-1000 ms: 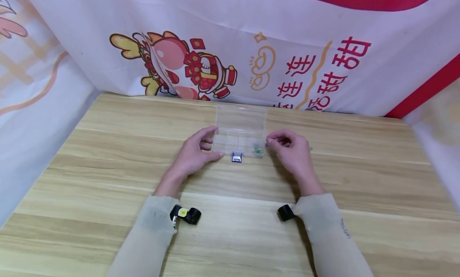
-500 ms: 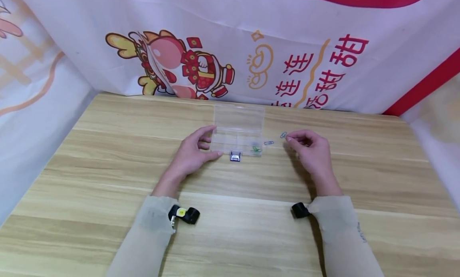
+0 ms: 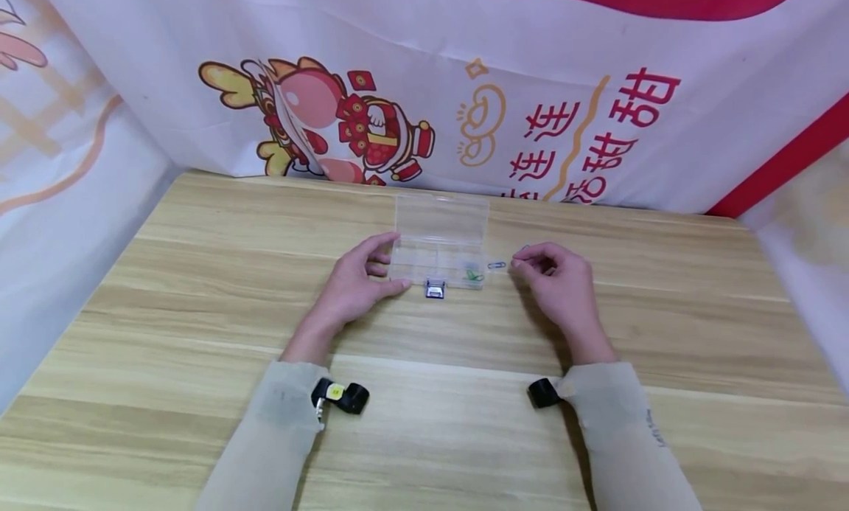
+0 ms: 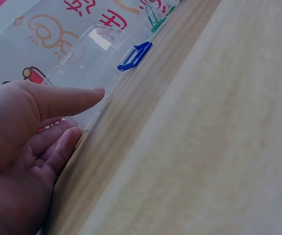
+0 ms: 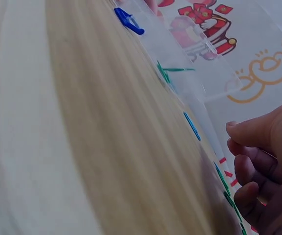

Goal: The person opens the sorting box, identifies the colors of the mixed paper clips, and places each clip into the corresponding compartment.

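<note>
A clear plastic compartment box [image 3: 414,256] stands on the table with its lid [image 3: 441,217] raised. My left hand [image 3: 354,282] holds the left end of the box, thumb along the front and fingers bent at the side and back. A blue latch [image 3: 435,289] sticks out at the box's front. Green paper clips [image 3: 474,275] lie in the right front compartment. Just right of the box lies a blue paper clip [image 3: 496,265]. My right hand [image 3: 553,279] hovers right of it, fingers loosely bent, with nothing visible between thumb and forefinger [image 5: 236,144].
Another paper clip [image 3: 525,248] shows partly behind the right hand. In the right wrist view, several green clips [image 5: 228,197] lie along the table beneath that hand. A printed white cloth [image 3: 424,91] hangs along the table's back edge.
My right hand moved right from beside the box to a farther clip, then came partway back left. The blue clip beside the box came into view. The left hand kept its hold.
</note>
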Action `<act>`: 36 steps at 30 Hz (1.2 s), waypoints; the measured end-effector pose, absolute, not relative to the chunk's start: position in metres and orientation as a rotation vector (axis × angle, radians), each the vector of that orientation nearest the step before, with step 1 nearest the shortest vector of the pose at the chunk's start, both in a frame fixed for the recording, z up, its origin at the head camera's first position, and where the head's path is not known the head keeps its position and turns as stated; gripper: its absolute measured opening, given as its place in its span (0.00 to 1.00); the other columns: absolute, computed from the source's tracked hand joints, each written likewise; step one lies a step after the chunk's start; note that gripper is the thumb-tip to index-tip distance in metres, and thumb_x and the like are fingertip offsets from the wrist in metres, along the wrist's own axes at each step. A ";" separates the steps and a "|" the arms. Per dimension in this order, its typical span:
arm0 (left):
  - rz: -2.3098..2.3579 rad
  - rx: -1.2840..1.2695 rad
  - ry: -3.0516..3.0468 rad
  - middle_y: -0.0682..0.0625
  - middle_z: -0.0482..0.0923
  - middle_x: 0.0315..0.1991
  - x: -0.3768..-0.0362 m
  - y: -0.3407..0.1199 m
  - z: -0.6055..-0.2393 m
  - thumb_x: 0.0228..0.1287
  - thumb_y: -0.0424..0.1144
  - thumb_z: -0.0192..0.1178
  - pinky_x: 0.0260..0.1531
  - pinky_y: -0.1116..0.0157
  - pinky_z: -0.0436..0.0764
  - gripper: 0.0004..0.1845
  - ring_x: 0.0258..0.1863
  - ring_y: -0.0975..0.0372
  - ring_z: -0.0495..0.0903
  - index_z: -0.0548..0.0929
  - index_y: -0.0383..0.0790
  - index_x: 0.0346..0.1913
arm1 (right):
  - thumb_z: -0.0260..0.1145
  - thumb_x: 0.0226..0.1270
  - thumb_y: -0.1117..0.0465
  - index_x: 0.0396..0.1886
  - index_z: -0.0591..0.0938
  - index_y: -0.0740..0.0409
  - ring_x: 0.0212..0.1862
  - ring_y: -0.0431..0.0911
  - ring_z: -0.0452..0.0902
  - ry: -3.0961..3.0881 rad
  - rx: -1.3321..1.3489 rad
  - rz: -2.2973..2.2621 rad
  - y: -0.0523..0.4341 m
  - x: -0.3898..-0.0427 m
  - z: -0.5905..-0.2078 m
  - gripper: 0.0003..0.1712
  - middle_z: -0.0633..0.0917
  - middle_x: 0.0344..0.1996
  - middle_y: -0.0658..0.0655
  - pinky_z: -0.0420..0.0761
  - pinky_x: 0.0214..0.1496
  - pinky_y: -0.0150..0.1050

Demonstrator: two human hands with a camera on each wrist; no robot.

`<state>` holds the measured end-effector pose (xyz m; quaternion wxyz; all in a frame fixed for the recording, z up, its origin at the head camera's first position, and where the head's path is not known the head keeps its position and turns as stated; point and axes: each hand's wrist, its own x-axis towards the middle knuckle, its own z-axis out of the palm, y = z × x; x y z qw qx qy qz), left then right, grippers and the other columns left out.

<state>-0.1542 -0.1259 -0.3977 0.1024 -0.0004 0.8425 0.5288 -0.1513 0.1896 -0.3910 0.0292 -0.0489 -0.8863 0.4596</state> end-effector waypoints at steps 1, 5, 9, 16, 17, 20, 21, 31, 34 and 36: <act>1.559 -0.004 2.487 0.42 0.79 0.64 -0.154 -0.126 -0.398 0.63 0.36 0.78 0.65 0.51 0.81 0.43 0.60 0.50 0.78 0.72 0.55 0.80 | 0.72 0.75 0.58 0.49 0.90 0.55 0.46 0.49 0.78 -2.737 -0.139 1.415 0.188 -0.151 -0.392 0.08 0.89 0.46 0.57 0.79 0.47 0.36; 1.561 -0.011 2.484 0.43 0.79 0.64 -0.155 -0.126 -0.398 0.63 0.35 0.78 0.65 0.51 0.81 0.43 0.60 0.50 0.78 0.72 0.55 0.80 | 0.72 0.76 0.58 0.50 0.90 0.55 0.46 0.49 0.79 -2.767 -0.091 1.384 0.184 -0.152 -0.395 0.09 0.89 0.46 0.57 0.80 0.50 0.39; 1.558 -0.009 2.484 0.43 0.79 0.63 -0.154 -0.126 -0.397 0.63 0.36 0.79 0.65 0.50 0.81 0.43 0.60 0.50 0.78 0.72 0.56 0.80 | 0.71 0.77 0.60 0.51 0.90 0.55 0.47 0.51 0.79 -2.809 -0.023 1.323 0.180 -0.153 -0.397 0.09 0.88 0.46 0.57 0.80 0.51 0.42; 1.552 -0.002 2.488 0.44 0.79 0.63 -0.155 -0.126 -0.396 0.63 0.36 0.78 0.65 0.50 0.81 0.43 0.60 0.50 0.79 0.72 0.56 0.80 | 0.70 0.77 0.61 0.53 0.91 0.57 0.45 0.51 0.80 -2.846 0.058 1.206 0.176 -0.155 -0.400 0.10 0.86 0.44 0.59 0.79 0.47 0.41; 1.554 -0.001 2.488 0.44 0.79 0.63 -0.155 -0.126 -0.396 0.63 0.36 0.78 0.65 0.50 0.81 0.43 0.60 0.50 0.78 0.72 0.56 0.80 | 0.71 0.77 0.61 0.53 0.91 0.57 0.45 0.51 0.80 -2.842 0.063 1.197 0.175 -0.155 -0.400 0.10 0.86 0.44 0.59 0.79 0.46 0.41; 1.554 -0.002 2.490 0.44 0.79 0.63 -0.155 -0.126 -0.395 0.63 0.36 0.78 0.65 0.51 0.81 0.43 0.59 0.50 0.79 0.72 0.56 0.80 | 0.71 0.76 0.62 0.52 0.91 0.58 0.43 0.51 0.80 -2.821 0.073 1.182 0.174 -0.157 -0.401 0.10 0.86 0.43 0.59 0.79 0.45 0.41; 1.552 -0.003 2.491 0.44 0.79 0.63 -0.155 -0.125 -0.395 0.63 0.36 0.78 0.65 0.50 0.81 0.43 0.59 0.50 0.79 0.72 0.56 0.80 | 0.71 0.76 0.63 0.51 0.91 0.59 0.43 0.52 0.80 -2.816 0.075 1.175 0.173 -0.157 -0.401 0.10 0.86 0.42 0.60 0.79 0.45 0.41; 1.550 -0.011 2.490 0.44 0.79 0.63 -0.154 -0.124 -0.395 0.63 0.36 0.79 0.65 0.50 0.81 0.43 0.60 0.50 0.79 0.72 0.56 0.80 | 0.72 0.74 0.64 0.46 0.92 0.58 0.40 0.51 0.79 -2.814 0.039 1.130 0.172 -0.158 -0.401 0.06 0.86 0.40 0.59 0.78 0.43 0.40; 1.558 -0.008 2.489 0.43 0.79 0.64 -0.154 -0.125 -0.395 0.63 0.36 0.79 0.65 0.50 0.81 0.43 0.60 0.50 0.79 0.72 0.56 0.80 | 0.72 0.74 0.65 0.44 0.92 0.59 0.39 0.51 0.79 -2.810 0.024 1.118 0.170 -0.158 -0.401 0.05 0.86 0.39 0.59 0.77 0.42 0.40; 1.560 -0.011 2.487 0.43 0.79 0.64 -0.153 -0.125 -0.394 0.63 0.36 0.79 0.66 0.50 0.80 0.43 0.60 0.49 0.78 0.72 0.56 0.80 | 0.71 0.74 0.65 0.43 0.91 0.60 0.39 0.52 0.79 -2.812 0.006 1.112 0.170 -0.158 -0.401 0.05 0.86 0.39 0.60 0.77 0.42 0.40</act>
